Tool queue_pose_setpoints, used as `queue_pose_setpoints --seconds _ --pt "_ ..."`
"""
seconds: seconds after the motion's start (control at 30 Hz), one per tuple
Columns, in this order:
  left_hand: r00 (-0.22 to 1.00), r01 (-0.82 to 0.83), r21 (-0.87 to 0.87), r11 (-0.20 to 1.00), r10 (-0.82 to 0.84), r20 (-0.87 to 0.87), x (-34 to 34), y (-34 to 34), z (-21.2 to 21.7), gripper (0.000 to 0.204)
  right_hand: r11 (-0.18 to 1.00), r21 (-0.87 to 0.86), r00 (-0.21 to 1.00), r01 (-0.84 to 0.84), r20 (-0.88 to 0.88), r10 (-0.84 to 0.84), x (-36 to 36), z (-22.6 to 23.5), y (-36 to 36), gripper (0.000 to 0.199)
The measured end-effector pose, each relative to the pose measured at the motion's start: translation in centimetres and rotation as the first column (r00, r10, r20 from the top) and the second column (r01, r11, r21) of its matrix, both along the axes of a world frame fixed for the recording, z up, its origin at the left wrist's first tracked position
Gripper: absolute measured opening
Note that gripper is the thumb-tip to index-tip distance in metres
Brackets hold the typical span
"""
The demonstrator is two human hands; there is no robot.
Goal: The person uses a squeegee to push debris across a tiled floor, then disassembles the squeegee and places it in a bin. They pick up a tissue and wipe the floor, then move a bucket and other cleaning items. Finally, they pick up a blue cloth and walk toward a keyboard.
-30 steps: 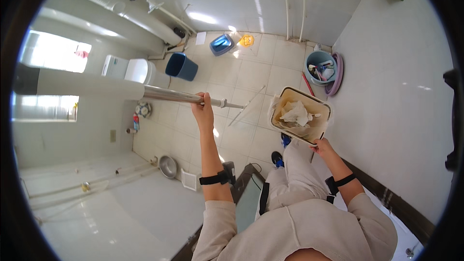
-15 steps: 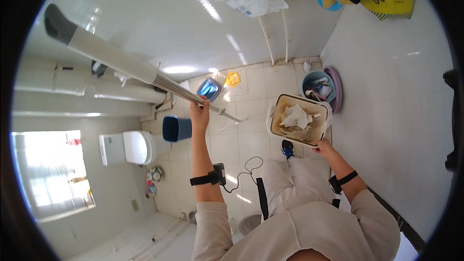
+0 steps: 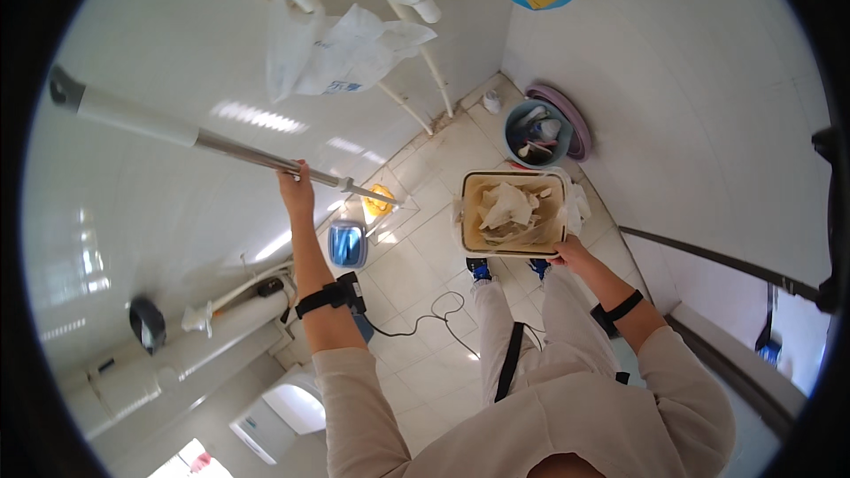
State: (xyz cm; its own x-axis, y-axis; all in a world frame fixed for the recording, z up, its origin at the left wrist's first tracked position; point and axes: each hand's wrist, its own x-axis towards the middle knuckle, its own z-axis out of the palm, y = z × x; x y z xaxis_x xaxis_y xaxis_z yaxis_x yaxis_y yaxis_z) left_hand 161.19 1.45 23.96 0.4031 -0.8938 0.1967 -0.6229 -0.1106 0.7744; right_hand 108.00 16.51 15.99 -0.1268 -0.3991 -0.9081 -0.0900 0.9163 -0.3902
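My left hand [image 3: 298, 190] is closed round the steel section of a long telescopic pole [image 3: 239, 149]. A white sleeve with a grey end cap forms the pole's upper part, slanting up to the left. Its thin lower section points toward the floor, and I cannot make out what is at its end. With my right hand [image 3: 574, 254] I grip the near right corner of a cream waste bin [image 3: 513, 174] with a dark rim. A clear liner bag hangs over the bin's sides, and crumpled whitish waste [image 3: 509, 206] lies inside. The bin is held in front of my legs.
A blue-grey bucket [image 3: 511, 143] of odds and ends stands by a purple basin [image 3: 575, 119] at the right wall. Near the left wall are a blue container [image 3: 347, 243] and a yellow object [image 3: 379, 202]. White bags [image 3: 354, 49] hang on pipes; a toilet [image 3: 297, 403] stands lower left.
My view has turned to the right, so the toilet and window have shifted to the lower left. Both hands keep their hold, and the bin now sits more level in view.
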Motion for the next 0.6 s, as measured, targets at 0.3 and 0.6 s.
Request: queue_pose_setpoints --seconds 0.3,0.6 --pt "0.982 -0.09 0.109 0.99 0.106 -0.154 0.4 -3.1 -4.1 0.031 0.983 0.144 0.993 0.116 -0.005 -0.116 2.2 -3.8 2.5 0.025" --pt "0.973 0.159 0.11 0.981 -0.138 -0.184 0.9 -6.6 -1.6 0.029 0.98 0.179 0.996 0.09 -0.034 -0.085 2.6 -6.0 2.1 0.021"
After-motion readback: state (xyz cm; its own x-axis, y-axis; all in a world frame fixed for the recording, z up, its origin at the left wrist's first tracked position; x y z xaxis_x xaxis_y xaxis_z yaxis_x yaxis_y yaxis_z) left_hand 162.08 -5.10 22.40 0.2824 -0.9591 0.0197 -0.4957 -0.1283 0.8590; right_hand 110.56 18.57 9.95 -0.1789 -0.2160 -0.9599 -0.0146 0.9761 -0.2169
